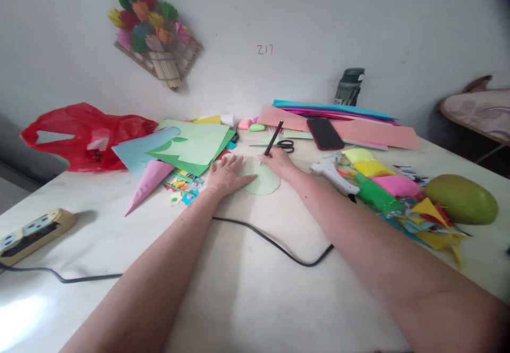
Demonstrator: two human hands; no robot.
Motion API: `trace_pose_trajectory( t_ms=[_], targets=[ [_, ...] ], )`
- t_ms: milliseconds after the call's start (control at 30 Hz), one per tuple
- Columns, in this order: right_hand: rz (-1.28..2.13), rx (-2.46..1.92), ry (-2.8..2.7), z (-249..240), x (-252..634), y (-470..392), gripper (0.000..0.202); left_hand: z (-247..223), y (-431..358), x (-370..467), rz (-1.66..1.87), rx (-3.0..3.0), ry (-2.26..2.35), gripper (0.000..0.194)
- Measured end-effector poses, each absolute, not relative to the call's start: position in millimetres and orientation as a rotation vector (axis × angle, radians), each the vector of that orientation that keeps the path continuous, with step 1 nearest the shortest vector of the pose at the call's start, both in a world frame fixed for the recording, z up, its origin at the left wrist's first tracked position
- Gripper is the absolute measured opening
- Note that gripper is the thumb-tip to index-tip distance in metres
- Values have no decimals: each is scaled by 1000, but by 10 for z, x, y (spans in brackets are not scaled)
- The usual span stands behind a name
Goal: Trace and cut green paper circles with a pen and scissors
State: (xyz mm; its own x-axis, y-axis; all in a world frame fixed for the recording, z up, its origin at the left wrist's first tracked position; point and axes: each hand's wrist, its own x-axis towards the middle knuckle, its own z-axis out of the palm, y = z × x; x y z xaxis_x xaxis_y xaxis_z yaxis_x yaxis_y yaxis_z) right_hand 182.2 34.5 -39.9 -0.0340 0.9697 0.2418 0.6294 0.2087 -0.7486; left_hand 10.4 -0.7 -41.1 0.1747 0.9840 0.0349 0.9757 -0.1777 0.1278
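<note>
A round piece of pale green paper [262,184] lies flat on the table in front of me. My left hand [228,176] rests with fingers spread, its thumb on the left edge of that paper. In my right hand [281,161] is a black pen [274,137], its lower end at the paper's upper edge. Just behind the right hand lies a pair of scissors [286,145] with dark handles. Beside my left hand are green paper sheets [199,140], small colourful paper cutouts [184,187] and a pink paper cone [149,183].
A red plastic bag [90,135] sits at the back left, a power strip [37,233] at the left. A black cable [274,244] crosses the table. On the right are a glue gun [333,178], a phone [325,133], clay packets [376,193] and a green fruit [462,199].
</note>
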Motion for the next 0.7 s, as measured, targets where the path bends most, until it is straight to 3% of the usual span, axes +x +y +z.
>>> trace_pose_trajectory(
  t_ms=[200,467,567,700],
  targets=[
    [572,-1440,-1702,-439,1808,334,16,-364,-116,156,256,2539,1949,64],
    [90,-1681,-1864,-328,1727,37,27,-311,-189,192,501,2729,1860,42],
    [147,-1598,-1951,-364,1715,29,26,-305,-189,202,594,2681,1895,34],
    [486,-1334,-1914,-439,1736,129,16,-307,-149,166,694,2479,2032,35]
  ],
)
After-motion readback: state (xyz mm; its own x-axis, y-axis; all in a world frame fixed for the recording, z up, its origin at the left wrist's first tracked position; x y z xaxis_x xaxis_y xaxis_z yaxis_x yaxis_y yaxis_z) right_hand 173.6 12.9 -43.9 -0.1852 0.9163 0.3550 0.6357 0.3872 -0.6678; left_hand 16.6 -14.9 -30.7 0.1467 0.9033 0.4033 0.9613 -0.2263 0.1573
